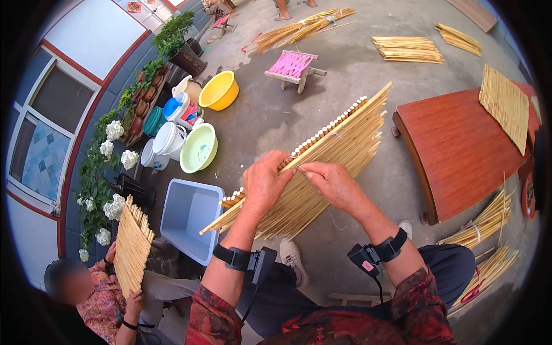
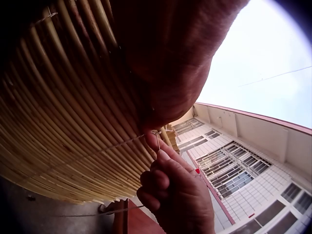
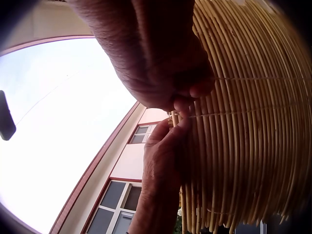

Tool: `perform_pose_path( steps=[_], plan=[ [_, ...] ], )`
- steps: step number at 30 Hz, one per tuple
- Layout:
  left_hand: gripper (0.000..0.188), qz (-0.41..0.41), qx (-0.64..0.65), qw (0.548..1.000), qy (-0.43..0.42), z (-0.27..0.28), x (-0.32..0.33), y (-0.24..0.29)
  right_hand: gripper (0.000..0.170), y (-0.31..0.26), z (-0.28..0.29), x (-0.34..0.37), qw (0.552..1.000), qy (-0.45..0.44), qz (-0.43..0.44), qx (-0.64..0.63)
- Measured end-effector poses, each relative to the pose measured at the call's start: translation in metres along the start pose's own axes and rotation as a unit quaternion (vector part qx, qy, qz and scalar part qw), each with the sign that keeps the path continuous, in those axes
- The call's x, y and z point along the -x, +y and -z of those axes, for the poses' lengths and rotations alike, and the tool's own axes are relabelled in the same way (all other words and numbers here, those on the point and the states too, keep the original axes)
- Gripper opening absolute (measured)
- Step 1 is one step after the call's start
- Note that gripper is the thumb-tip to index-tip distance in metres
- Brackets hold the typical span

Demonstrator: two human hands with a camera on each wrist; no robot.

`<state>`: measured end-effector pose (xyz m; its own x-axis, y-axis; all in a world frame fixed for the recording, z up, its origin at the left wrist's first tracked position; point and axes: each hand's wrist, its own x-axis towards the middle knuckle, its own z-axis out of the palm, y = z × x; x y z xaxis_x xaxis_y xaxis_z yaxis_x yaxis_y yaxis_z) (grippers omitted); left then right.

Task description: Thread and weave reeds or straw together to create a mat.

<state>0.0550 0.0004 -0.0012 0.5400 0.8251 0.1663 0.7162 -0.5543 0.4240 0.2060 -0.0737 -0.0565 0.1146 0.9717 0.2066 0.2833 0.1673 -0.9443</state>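
A mat of thin straw-coloured stalks (image 1: pixel 336 158), held together by rows of thread, slants across the middle of the head view. Its upper edge shows a row of pale cut stalk ends (image 1: pixel 330 127). My left hand (image 1: pixel 261 181) grips this edge, thumb on the near side. Right beside it, my right hand (image 1: pixel 333 183) pinches a thin thread (image 2: pixel 158 142) between thumb and forefinger at the edge stalk. A stitched line (image 3: pixel 229 113) runs from there across the stalks in the right wrist view. Loose thread (image 1: pixel 338 223) dangles below the mat.
A blue-grey tub (image 1: pixel 192 215) stands left of my legs, near basins and buckets (image 1: pixel 167 140). On the left, a seated person holds another stalk mat (image 1: pixel 133 247). A red-brown table (image 1: pixel 454 152) stands right, with stalk bundles (image 1: pixel 480 227) beside it. A pink-topped stool (image 1: pixel 292 66) is ahead.
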Motion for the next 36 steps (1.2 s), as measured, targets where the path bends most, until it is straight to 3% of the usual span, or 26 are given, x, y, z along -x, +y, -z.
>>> perform_pose_path(
  steps=[5, 7, 11, 13, 20, 23, 29, 32, 34, 36],
  plan=[
    [0.026, -0.013, -0.006, 1.0, 0.021, -0.002, 0.0, -0.001, 0.025, 0.001, -0.001, 0.0, 1.0, -0.01, -0.019, -0.012],
    [0.025, -0.011, -0.004, 1.0, 0.018, -0.001, 0.001, 0.0, 0.022, 0.012, -0.01, -0.001, 0.988, 0.075, 0.106, 0.079],
    [0.025, -0.012, 0.007, 1.0, 0.009, -0.002, 0.001, 0.0, 0.02, 0.01, -0.009, 0.0, 0.983, 0.099, 0.137, 0.077],
    [0.025, -0.014, 0.003, 1.0, 0.01, -0.002, 0.001, -0.001, 0.021, -0.003, -0.004, 0.004, 0.999, 0.039, 0.03, 0.02],
    [0.024, -0.016, -0.007, 1.0, 0.016, -0.003, 0.002, -0.001, 0.022, -0.005, -0.005, 0.004, 0.998, 0.048, 0.014, 0.048],
    [0.024, -0.013, -0.003, 1.0, 0.018, -0.003, 0.002, 0.0, 0.022, -0.005, -0.006, 0.004, 0.993, 0.064, 0.045, 0.086],
    [0.025, -0.01, -0.006, 1.0, 0.014, -0.003, 0.002, 0.0, 0.023, -0.011, -0.006, 0.006, 0.995, 0.059, -0.005, 0.079],
    [0.025, -0.014, -0.006, 1.0, 0.016, -0.005, 0.002, 0.0, 0.024, -0.004, -0.01, 0.007, 0.989, 0.1, 0.061, 0.094],
    [0.024, -0.015, -0.005, 1.0, 0.019, -0.005, 0.002, -0.001, 0.023, -0.016, -0.006, 0.007, 0.996, 0.059, -0.022, 0.067],
    [0.024, -0.014, -0.007, 1.0, 0.02, -0.005, 0.001, -0.002, 0.024, -0.009, -0.008, 0.006, 0.997, 0.064, -0.007, 0.047]
  ],
)
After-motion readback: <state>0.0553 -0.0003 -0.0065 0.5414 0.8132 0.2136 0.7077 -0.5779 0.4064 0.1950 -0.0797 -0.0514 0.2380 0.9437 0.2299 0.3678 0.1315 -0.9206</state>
